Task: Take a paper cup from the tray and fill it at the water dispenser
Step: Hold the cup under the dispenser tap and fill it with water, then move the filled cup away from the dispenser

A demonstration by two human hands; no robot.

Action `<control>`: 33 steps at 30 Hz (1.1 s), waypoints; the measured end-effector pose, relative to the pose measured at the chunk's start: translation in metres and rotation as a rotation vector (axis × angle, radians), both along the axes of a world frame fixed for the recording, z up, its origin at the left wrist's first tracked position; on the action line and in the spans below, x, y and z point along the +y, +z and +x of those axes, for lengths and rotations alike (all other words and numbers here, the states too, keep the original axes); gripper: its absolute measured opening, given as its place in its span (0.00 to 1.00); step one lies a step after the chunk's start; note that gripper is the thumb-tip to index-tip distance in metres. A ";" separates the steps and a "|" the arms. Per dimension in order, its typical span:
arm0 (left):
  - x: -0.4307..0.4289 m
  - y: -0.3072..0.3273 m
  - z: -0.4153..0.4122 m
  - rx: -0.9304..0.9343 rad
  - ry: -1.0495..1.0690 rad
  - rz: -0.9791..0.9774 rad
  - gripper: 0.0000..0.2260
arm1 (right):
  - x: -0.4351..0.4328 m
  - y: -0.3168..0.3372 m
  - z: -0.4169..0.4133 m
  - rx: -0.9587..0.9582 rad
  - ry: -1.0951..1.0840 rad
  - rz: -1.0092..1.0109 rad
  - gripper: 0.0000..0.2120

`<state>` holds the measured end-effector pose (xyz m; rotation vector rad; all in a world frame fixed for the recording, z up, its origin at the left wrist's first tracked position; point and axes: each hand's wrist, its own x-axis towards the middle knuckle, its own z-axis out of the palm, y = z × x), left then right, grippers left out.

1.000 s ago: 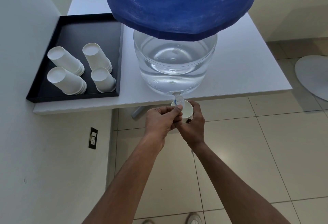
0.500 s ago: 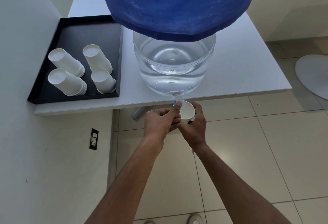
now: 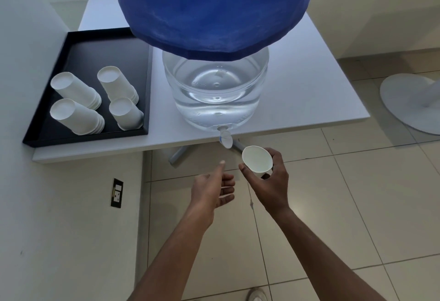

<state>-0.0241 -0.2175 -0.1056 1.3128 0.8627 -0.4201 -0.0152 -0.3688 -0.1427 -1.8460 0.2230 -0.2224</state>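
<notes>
the right hand (image 3: 269, 181) grips the cup (image 3: 257, 162) just right of the tap (image 3: 225, 138); the left hand (image 3: 212, 191) hangs spread; fill level unclear.

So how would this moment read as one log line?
right hand: holds paper cup | left hand: open, empty | tap: untouched

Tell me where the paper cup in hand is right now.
Head view: the paper cup sits in the right hand, just below and right of the dispenser tap.
</notes>
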 end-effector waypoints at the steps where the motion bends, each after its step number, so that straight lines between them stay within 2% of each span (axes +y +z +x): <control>1: -0.007 0.000 -0.001 0.027 -0.032 -0.023 0.21 | -0.006 0.006 -0.002 -0.008 0.007 -0.002 0.29; 5: -0.036 0.010 0.000 0.082 -0.112 -0.199 0.23 | -0.032 0.038 -0.009 -0.042 0.063 0.005 0.30; 11: -0.075 0.040 0.014 0.028 -0.119 -0.479 0.29 | -0.069 0.080 -0.012 -0.060 0.149 0.018 0.27; 19: -0.105 0.058 0.022 -0.092 -0.156 -0.502 0.26 | -0.097 0.106 -0.012 -0.086 0.163 0.083 0.29; 27: -0.127 0.058 0.021 -0.091 -0.061 -0.582 0.30 | -0.101 0.099 -0.017 -0.112 0.037 0.148 0.39; 33: -0.136 0.053 0.023 -0.117 0.016 -0.647 0.19 | -0.098 0.096 -0.013 -0.132 -0.036 0.153 0.37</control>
